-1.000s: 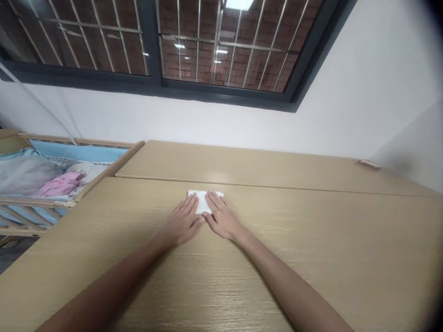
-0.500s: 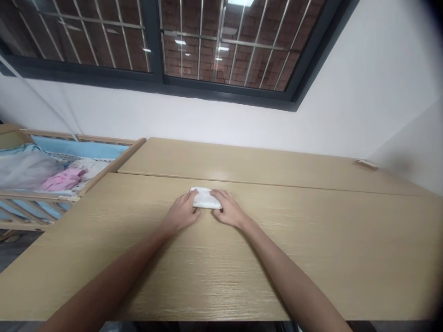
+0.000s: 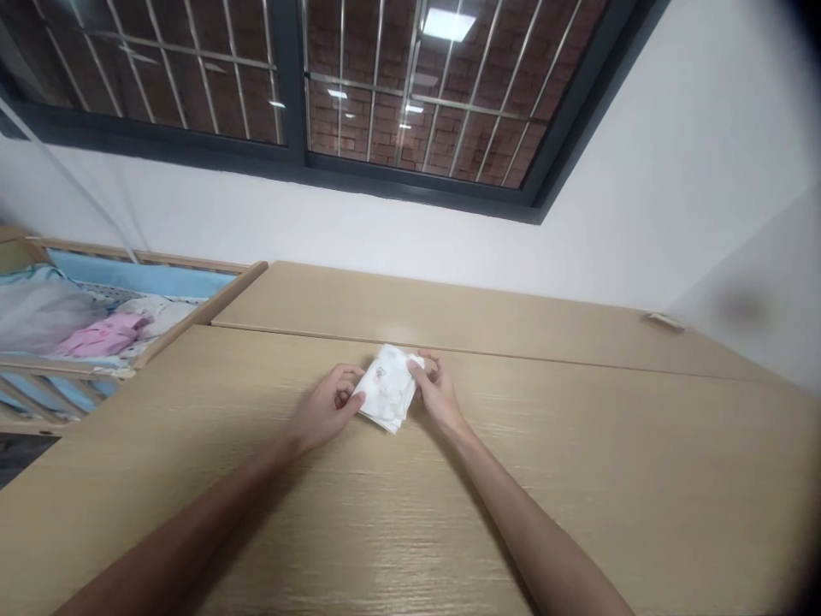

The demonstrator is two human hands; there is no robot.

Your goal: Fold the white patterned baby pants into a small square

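Note:
A small folded white cloth with a faint print and several layers along its lower right edge is at the middle of the wooden tabletop, turned at an angle. At its left corner, my left hand has the thumb on top and the fingers curled at the side. My right hand pinches the upper right corner, thumb over the cloth and fingers behind it. What kind of cloth article it is, I cannot make out.
On the left, a wooden crib with blue lining holds a pink cloth and pale bedding. A narrower board runs along the wall behind the tabletop. A small flat object lies at the far right. A barred window is above.
The folded cloth has turned from lying square to a diagonal, showing more of its printed face. My hands have shifted with it, the right now at its upper right corner.

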